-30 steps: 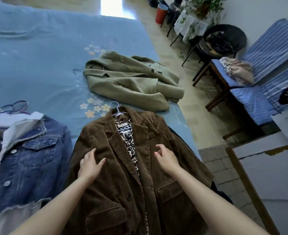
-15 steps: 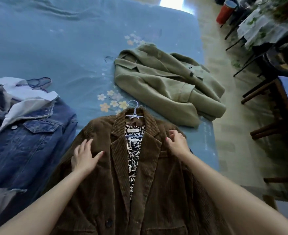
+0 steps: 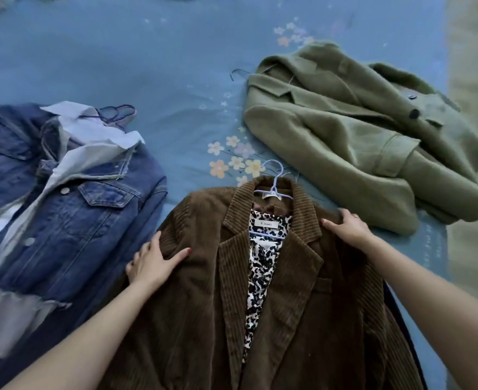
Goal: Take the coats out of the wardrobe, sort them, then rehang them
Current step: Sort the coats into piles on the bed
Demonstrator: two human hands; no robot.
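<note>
A brown corduroy jacket [image 3: 192, 319] with a leopard-print lining lies face up on the blue bed sheet [image 3: 147, 52], on a pale blue hanger [image 3: 276, 187]. My left hand [image 3: 154, 260] clasps its left shoulder, thumb on top and fingers round the edge. My right hand [image 3: 347, 225] grips its right shoulder. To the left lies a blue denim jacket [image 3: 77, 206] with a pale shirt inside. An olive green wool coat [image 3: 359, 142] lies folded at the upper right.
A purple wire hanger [image 3: 119, 114] pokes out above the denim jacket's collar. A thin hanger hook [image 3: 236, 73] shows at the green coat's collar. The bed's right edge meets a tan floor [image 3: 471, 80]. A dark garment [image 3: 401, 319] peeks from under the brown jacket.
Both hands have slid from the jacket's chest outward and up to its shoulders and closed on the fabric. The view has swung left, away from the chairs.
</note>
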